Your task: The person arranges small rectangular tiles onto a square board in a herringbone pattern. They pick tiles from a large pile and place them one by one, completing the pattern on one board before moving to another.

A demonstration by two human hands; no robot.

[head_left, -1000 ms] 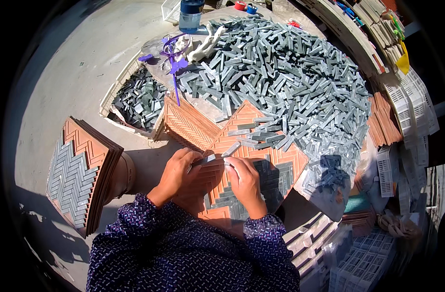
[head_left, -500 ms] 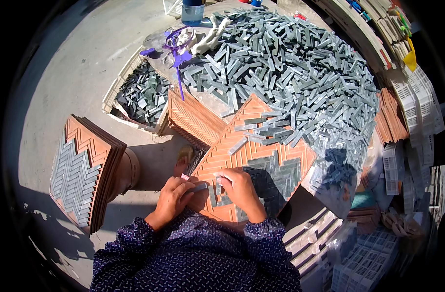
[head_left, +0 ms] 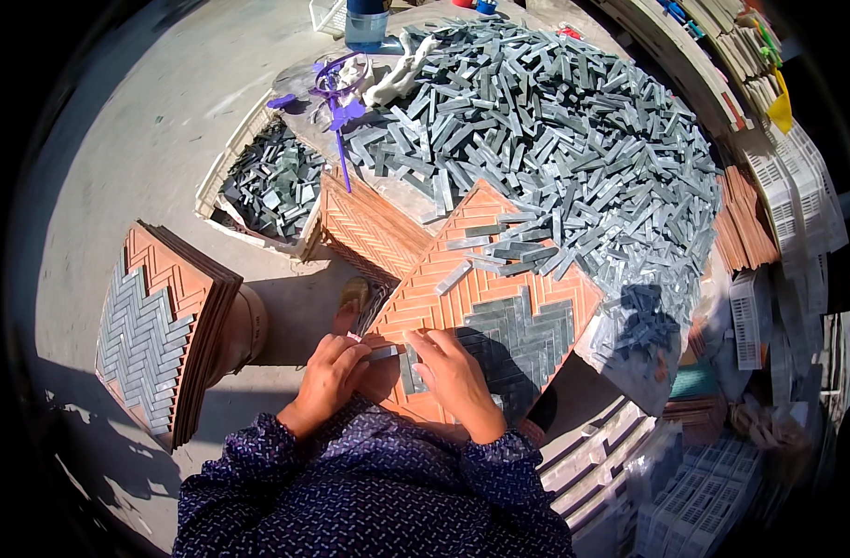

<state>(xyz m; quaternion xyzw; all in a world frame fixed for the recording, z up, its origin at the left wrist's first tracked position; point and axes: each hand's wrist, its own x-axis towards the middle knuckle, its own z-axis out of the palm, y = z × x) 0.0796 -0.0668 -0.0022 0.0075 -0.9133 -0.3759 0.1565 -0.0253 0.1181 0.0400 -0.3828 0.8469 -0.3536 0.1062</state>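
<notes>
An orange grooved tray [head_left: 408,313] lies tilted in front of me, partly filled with dark grey stone strips [head_left: 546,330] in a herringbone pattern. My left hand [head_left: 328,379] is closed at the tray's left corner, with a grey stone strip [head_left: 382,353] sticking out from its fingers. Over the lower left of the tray, my right hand [head_left: 454,379] reaches with its fingers stretched out and thumb apart. Its fingertips are by the strips at the pattern's left edge and partly cover them. Several loose strips [head_left: 508,249] rest on the tray's far corner.
A big heap of grey strips [head_left: 555,139] covers the table beyond the tray. Left of it stand a cream crate [head_left: 208,186] of dark pieces and a stack of orange trays [head_left: 202,270], its top one partly filled. White crates [head_left: 694,493] are at lower right.
My right hand's fingers have gone from a bent pinch to stretched out, lower over the tray's strips. The left hand stays nearly in place with its strip.
</notes>
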